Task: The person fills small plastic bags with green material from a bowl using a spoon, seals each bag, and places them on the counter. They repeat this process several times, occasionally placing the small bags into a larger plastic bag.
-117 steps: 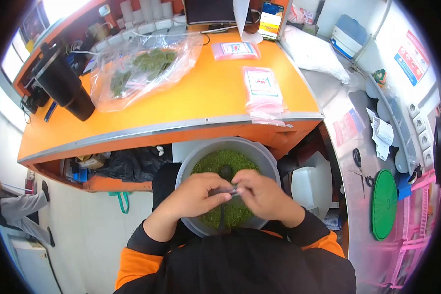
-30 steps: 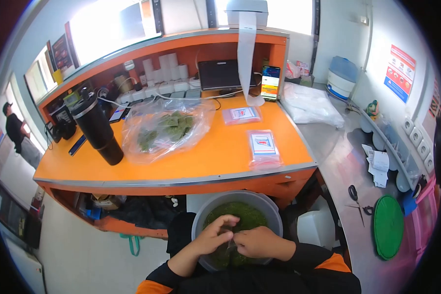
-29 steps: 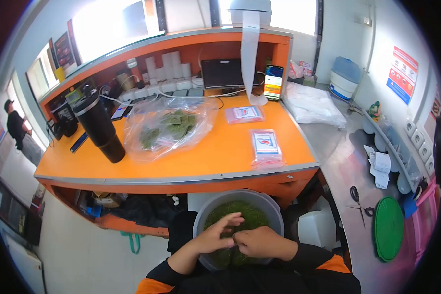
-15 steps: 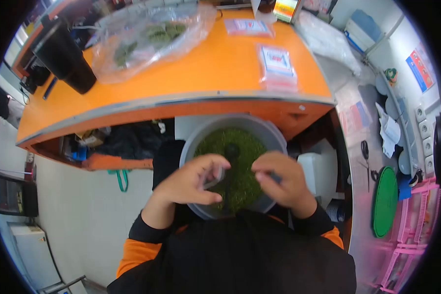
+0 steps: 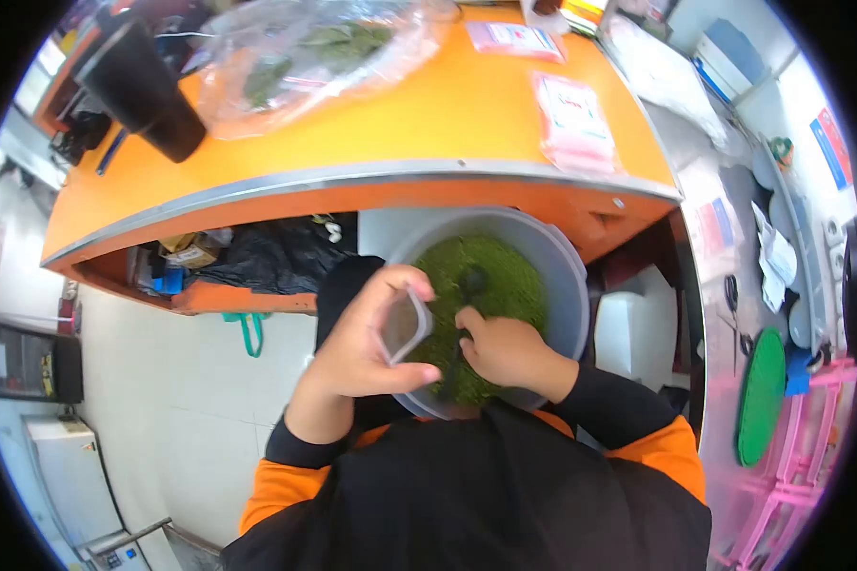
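Filling step: left hand (image 5: 362, 347) gripped an open plastic pouch (image 5: 405, 326); right hand (image 5: 505, 350) clasped the scoop (image 5: 467, 285) in the basin (image 5: 567, 285); next, lifting green powder (image 5: 505, 285) demanded steadiness.

A small shop's service counter – an orange counter (image 5: 400, 114) with stacked sealed packets (image 5: 573, 122). Wall sockets (image 5: 833, 238) and paper slips (image 5: 776, 255) line the steel side bench (image 5: 705, 190).

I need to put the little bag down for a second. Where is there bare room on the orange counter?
Bare orange counter lies between the big leaf bag and the pink packets, along the front edge. The black tumbler crowds the left end.
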Tool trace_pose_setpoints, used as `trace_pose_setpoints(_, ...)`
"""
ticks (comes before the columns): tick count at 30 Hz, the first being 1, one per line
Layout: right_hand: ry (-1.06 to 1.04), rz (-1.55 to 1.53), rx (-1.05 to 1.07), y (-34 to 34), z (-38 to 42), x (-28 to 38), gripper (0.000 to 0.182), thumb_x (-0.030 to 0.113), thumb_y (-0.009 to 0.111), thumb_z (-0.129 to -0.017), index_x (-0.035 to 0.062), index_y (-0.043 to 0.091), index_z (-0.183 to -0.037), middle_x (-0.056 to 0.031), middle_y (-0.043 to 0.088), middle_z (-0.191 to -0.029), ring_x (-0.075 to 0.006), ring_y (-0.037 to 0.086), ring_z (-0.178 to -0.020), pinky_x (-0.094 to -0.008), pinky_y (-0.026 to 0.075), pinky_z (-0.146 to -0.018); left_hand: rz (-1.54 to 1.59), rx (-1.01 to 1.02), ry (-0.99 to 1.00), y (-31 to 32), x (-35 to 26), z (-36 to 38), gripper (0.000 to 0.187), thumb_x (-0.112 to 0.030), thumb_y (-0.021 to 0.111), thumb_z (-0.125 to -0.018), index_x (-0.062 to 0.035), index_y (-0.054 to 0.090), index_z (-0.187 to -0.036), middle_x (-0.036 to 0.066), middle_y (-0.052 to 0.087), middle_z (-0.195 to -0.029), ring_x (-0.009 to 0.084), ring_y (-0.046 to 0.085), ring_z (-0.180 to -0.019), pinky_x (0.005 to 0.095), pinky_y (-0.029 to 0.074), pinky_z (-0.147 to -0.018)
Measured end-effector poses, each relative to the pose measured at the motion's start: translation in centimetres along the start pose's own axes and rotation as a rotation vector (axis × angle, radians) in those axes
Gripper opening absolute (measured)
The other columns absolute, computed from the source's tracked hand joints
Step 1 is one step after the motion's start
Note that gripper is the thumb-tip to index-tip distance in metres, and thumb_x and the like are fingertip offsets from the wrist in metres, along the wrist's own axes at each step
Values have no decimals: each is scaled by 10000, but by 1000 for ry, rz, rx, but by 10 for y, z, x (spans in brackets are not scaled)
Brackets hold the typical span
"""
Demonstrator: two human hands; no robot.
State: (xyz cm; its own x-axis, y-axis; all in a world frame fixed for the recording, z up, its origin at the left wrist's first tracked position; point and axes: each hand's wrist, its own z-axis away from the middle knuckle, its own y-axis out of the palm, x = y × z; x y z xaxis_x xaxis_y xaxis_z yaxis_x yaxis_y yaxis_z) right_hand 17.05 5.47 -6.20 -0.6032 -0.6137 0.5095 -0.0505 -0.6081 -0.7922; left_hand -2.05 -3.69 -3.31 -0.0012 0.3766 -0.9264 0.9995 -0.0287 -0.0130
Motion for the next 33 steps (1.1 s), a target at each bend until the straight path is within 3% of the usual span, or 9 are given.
trace_pose_setpoints(4,-62,78,234,11,-16,-6,453,424,358,-933,61,629,-942,-184,634,-905,-380,593,-866,-479,450,-784,-218,-44,3,1,-4,-1,678,-248,810,-612,-29,490,-1169,90,468,-1125,199,443,-1078,313,316,-948)
trace_pose_setpoints(7,-182,241,140,-3,-11,-10,287,263,443,-880,58,641,-915,-159,643,-885,-341,611,-843,-442,476,-736,-64,-115,44,4,3,4,791,-235,826,-622,-21,445,-1281,92,473,-1142,202,446,-1111,327,317,-978)
trace_pose_setpoints(9,-185,210,-76,-4,-4,-30,219,153,460,-824,66,644,-905,-156,641,-841,-330,622,-781,-425,488,-690,-101,-104,-3,1,-2,5,825,-202,825,-627,-34,401,-1315,89,462,-1162,192,435,-1124,321,313,-984)
trace_pose_setpoints(12,38,388,-20,-44,13,-12,222,115,464,-801,80,646,-923,-161,638,-790,-332,631,-734,-432,494,-653,-45,-95,-50,4,-2,7,840,-180,821,-643,-47,362,-1334,75,449,-1175,177,417,-1141,315,306,-990)
trace_pose_setpoints(15,110,579,-205,-40,13,-28,231,130,462,-805,92,668,-902,-164,635,-744,-331,640,-710,-437,497,-615,8,-68,-76,7,-2,4,830,-167,814,-661,-54,346,-1337,65,435,-1185,166,401,-1155,311,300,-996)
trace_pose_setpoints(21,-72,528,263,-26,34,-18,256,249,501,-816,82,695,-800,-145,657,-758,-327,647,-737,-439,500,-618,40,-49,-49,14,8,0,788,-187,794,-693,-58,351,-1332,73,427,-1188,174,398,-1165,307,304,-1007)
trace_pose_setpoints(24,-83,485,253,-37,37,-16,244,273,530,-804,94,696,-797,-126,662,-771,-321,645,-751,-432,503,-638,29,-38,-44,14,6,-2,776,-182,788,-700,-52,353,-1330,75,427,-1190,176,395,-1169,309,295,-1015)
trace_pose_setpoints(31,4,132,-212,-74,59,-22,212,277,587,-763,99,701,-756,-143,625,-687,-352,604,-641,-436,489,-613,10,-83,-76,17,4,-8,807,-176,794,-690,-56,327,-1337,67,423,-1185,171,385,-1166,312,278,-1013)
trace_pose_setpoints(33,27,144,-208,-74,64,-26,203,264,581,-777,98,697,-757,-144,623,-695,-354,601,-651,-439,484,-614,-37,-90,-88,21,4,-10,834,-167,802,-673,-69,314,-1343,62,422,-1175,174,379,-1163,321,263,-1016)
